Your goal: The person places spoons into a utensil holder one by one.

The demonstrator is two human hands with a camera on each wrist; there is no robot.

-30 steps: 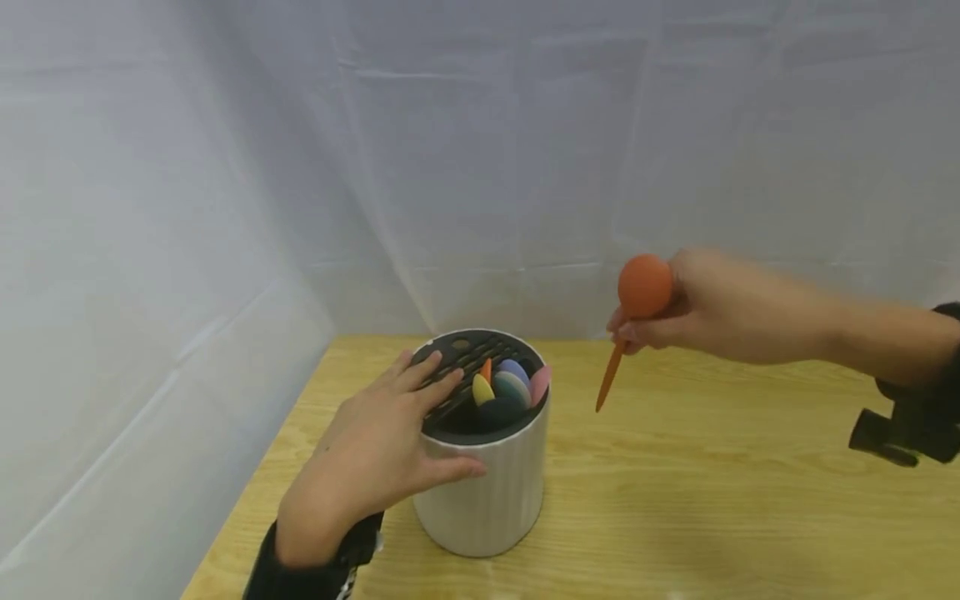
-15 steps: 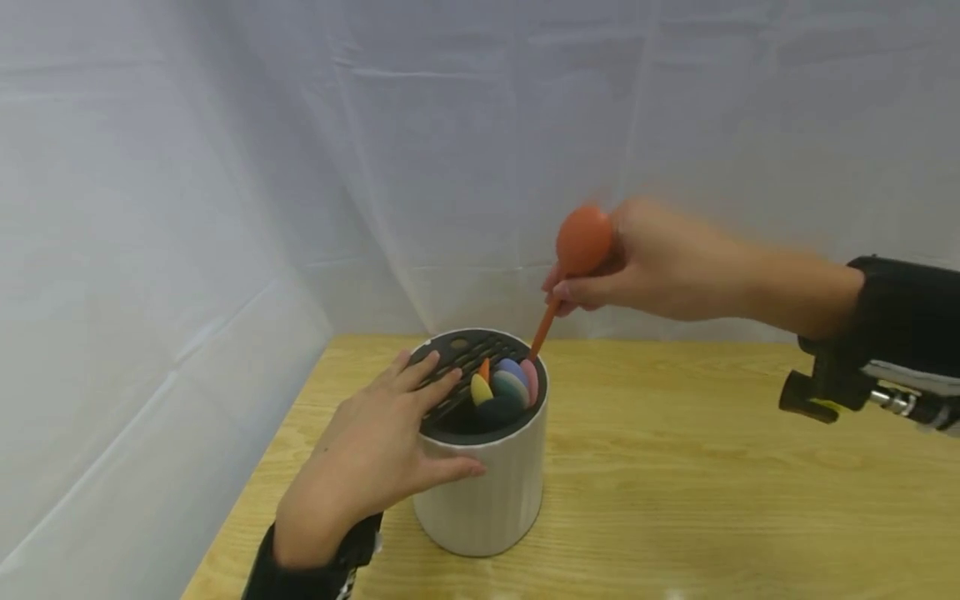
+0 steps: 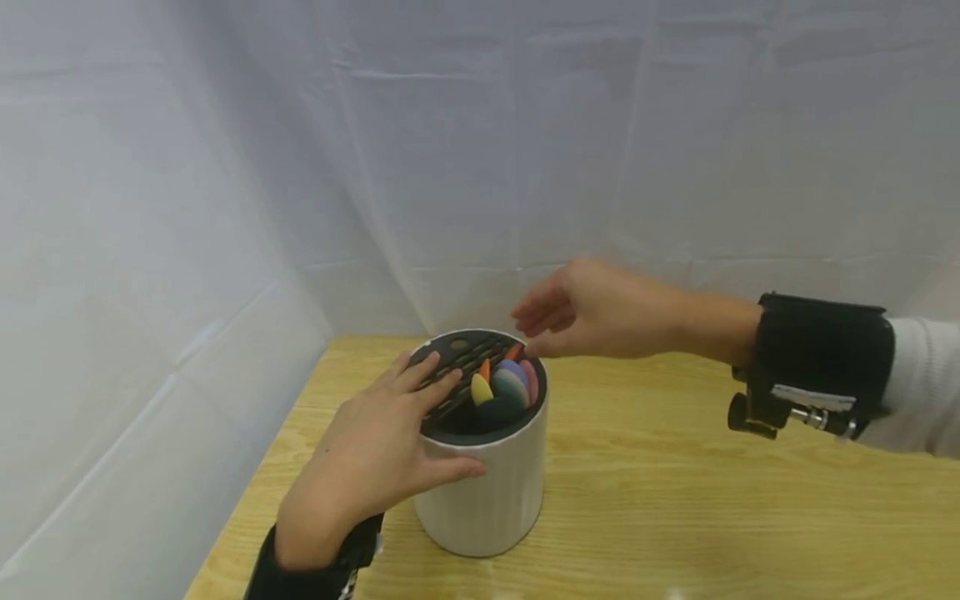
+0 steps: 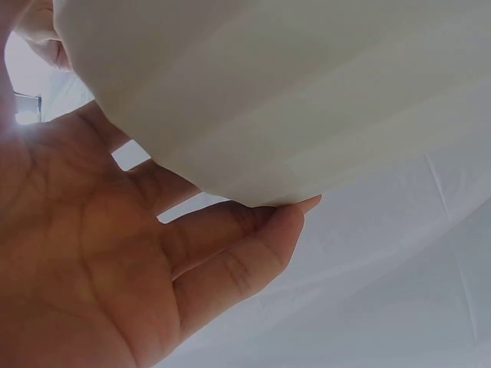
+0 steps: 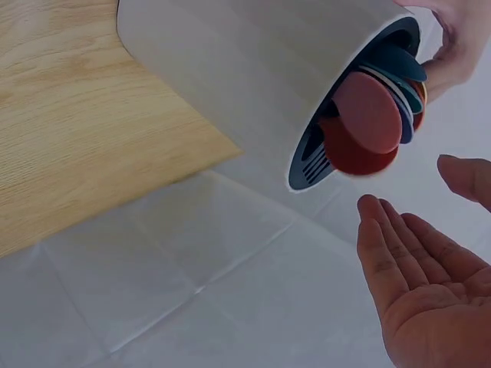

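Observation:
A white ribbed cylindrical holder (image 3: 487, 492) with a dark slotted top stands on the wooden table (image 3: 712, 508). Several coloured spoon-like heads stick out of it: yellow (image 3: 481, 390), blue (image 3: 514, 369), pink (image 3: 532, 380), and an orange one (image 3: 513, 352) at the far rim. My left hand (image 3: 390, 433) rests on the holder, fingers flat across the slotted top, thumb against the wall. My right hand (image 3: 551, 321) hovers empty just above the far right rim, fingers relaxed. In the right wrist view its open palm (image 5: 422, 307) faces the holder's mouth (image 5: 360, 123). The left wrist view shows my palm (image 4: 115, 253) against the white wall (image 4: 291, 92).
A white cloth backdrop (image 3: 225, 167) hangs close behind and to the left of the table. The table's left edge (image 3: 247, 500) runs just left of the holder. Bare wood stretches to the right. A black wrist strap with a camera (image 3: 817, 367) sits on my right forearm.
My right hand carried the orange round-headed tool leftward to the holder, set it into the far side and let go. It now hovers empty. The left hand has not moved.

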